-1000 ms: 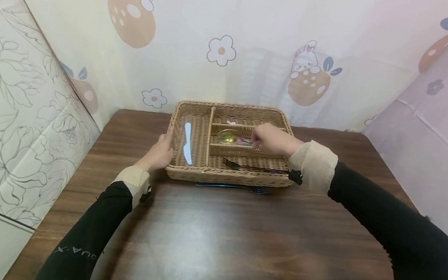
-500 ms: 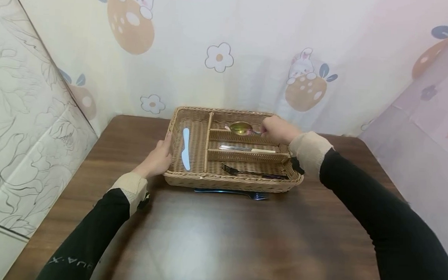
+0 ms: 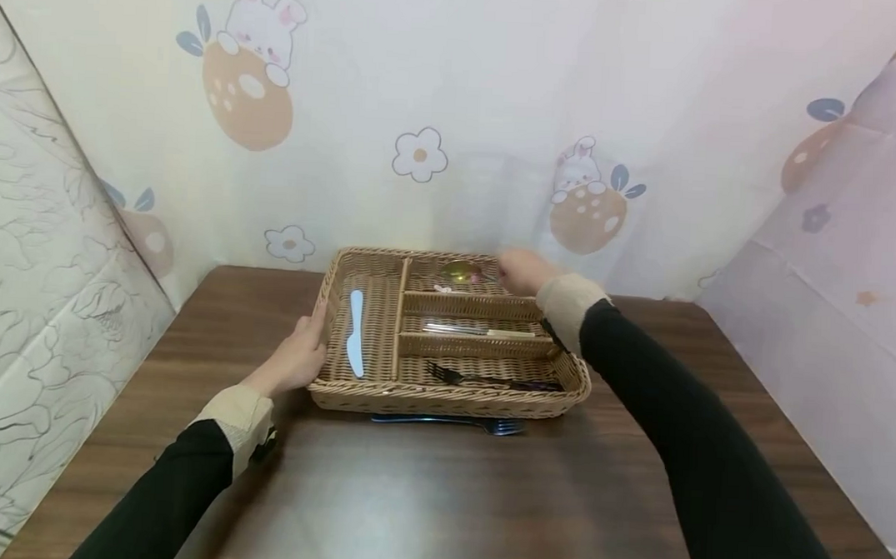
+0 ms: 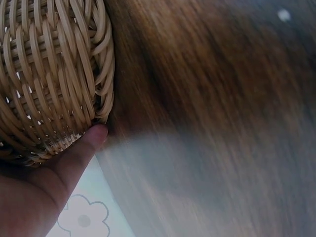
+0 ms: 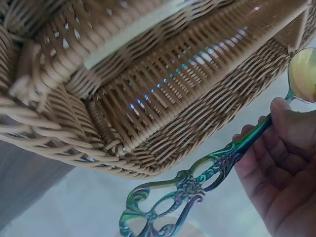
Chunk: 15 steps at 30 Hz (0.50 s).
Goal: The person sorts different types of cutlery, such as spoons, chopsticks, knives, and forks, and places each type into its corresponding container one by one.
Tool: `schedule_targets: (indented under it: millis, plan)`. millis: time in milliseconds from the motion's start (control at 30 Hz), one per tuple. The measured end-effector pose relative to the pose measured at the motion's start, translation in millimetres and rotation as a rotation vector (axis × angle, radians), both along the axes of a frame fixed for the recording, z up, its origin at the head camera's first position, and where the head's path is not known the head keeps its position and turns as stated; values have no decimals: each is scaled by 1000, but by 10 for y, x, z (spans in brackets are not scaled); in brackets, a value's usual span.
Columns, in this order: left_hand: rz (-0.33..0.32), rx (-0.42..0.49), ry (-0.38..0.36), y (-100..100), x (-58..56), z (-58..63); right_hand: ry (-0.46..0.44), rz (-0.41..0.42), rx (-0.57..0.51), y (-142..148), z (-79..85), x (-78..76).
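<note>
My right hand (image 3: 523, 272) pinches an ornate spoon (image 5: 303, 74) by the neck, over the back right compartment of a wicker basket (image 3: 443, 403). In the right wrist view, the spoon's openwork rainbow handle (image 5: 192, 186) sticks out past the basket rim. The golden bowl lies leftward in the head view. My left hand (image 3: 294, 358) rests against the basket's left wall. One straight digit (image 4: 81, 153) touches the lower edge of the weave; the other fingers are mostly hidden in the left wrist view.
A light blue knife (image 3: 355, 334) lies in the left compartment. The middle one holds slim silver pieces and a cream handle (image 3: 509, 333). A dark fork (image 3: 488, 382) lies in the front compartment. On the wooden table (image 3: 378, 493), a blue fork (image 3: 449, 420) sits before the basket.
My right hand has lifted the spoon out of the middle compartment and carried it back over the rear one. My left hand stays at the basket's left side. The head view has tilted up.
</note>
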<state>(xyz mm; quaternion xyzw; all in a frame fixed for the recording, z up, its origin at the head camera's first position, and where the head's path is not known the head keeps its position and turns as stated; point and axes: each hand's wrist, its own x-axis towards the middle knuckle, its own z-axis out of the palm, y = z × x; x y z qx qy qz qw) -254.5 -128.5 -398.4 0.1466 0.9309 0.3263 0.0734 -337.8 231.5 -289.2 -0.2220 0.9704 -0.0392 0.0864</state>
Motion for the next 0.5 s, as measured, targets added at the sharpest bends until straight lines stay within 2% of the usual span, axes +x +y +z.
schedule_targets:
  millis: [233, 500]
  plan:
    - [3, 5, 13, -53, 41, -67, -10, -15, 44, -128, -118, -213]
    - [5, -9, 22, -13, 6, -27, -46, -81, 47, -152, -156, -378]
